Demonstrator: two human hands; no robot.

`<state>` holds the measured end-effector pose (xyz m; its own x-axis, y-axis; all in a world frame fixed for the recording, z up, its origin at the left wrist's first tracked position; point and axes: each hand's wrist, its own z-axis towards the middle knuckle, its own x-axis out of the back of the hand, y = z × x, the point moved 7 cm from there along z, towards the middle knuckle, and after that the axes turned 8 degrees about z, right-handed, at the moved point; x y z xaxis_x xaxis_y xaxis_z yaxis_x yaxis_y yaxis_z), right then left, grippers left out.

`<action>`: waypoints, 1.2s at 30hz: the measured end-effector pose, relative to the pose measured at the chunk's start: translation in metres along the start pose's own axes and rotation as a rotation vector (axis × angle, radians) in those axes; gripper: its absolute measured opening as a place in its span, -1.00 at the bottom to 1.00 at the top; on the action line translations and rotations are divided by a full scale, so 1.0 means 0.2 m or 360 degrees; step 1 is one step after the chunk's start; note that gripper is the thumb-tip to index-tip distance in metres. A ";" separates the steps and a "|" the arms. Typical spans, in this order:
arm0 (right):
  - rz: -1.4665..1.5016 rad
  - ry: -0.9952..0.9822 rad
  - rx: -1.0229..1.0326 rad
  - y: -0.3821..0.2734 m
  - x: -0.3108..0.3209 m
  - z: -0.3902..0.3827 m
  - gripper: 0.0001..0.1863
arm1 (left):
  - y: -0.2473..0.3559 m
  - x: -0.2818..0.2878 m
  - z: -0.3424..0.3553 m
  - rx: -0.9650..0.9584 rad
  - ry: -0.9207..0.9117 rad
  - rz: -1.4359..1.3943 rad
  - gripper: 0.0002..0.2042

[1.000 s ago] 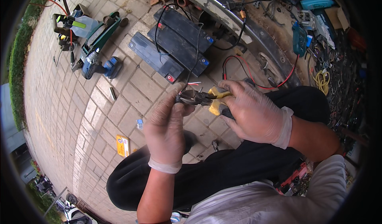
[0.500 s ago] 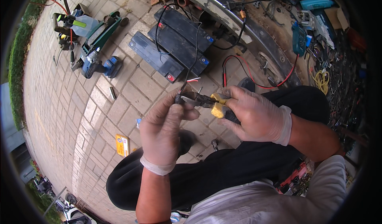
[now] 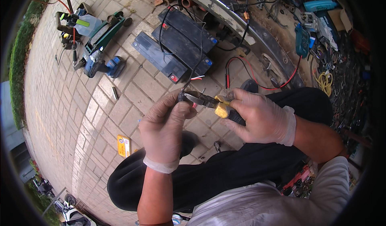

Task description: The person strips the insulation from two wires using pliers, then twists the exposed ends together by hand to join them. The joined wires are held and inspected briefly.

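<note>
- My left hand (image 3: 162, 131) is on my side of the three dark batteries (image 3: 180, 44), its thumb and fingers pinching a small black cable-end piece (image 3: 182, 97).
- That piece sits just off the batteries' near end, with a thin dark cable (image 3: 188, 83) running up from it toward them.
- My right hand (image 3: 257, 115), farther right of the batteries' near end, has its fingers wrapped around the yellow-and-black-handled pliers (image 3: 222, 110).
- The plier tips point left and meet the black piece beside my thumb; I cannot tell how firmly they bite.
- To do this well, I would judge it best to pinch close behind the tips, so the piece cannot twist, yet keep thumb and glove clear of the metal.
- Small, gradual squeezes seem wiser than one hard one, and the cable should stay slack.
- The bare-looking red and white wire ends (image 3: 197, 78) lie near the batteries' closest corner; I'd keep them off the terminals.
- Left of the batteries lies a blue cordless drill (image 3: 96, 66) on the paving.
</note>
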<state>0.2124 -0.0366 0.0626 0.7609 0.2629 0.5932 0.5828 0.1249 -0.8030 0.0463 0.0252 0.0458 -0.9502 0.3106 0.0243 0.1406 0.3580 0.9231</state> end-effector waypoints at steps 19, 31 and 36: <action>-0.0303 0.0035 -0.0057 0.02 0.02 0.02 -0.59 | -0.04 0.00 0.01 -0.0080 -0.0009 0.0019 -0.72; -0.0396 -0.0144 -0.0162 0.02 -0.01 0.01 -0.61 | -0.01 0.01 0.00 -0.0396 -0.0080 0.0520 -0.73; -0.0294 -0.0162 -0.0230 0.02 -0.01 -0.02 -0.59 | 0.00 0.00 0.01 -0.0301 -0.0125 0.0327 -0.77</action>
<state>0.2149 -0.0406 0.0580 0.6093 0.3443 0.7143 0.7496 0.0437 -0.6604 0.0471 0.0263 0.0447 -0.8817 0.4294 0.1954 0.2668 0.1122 0.9572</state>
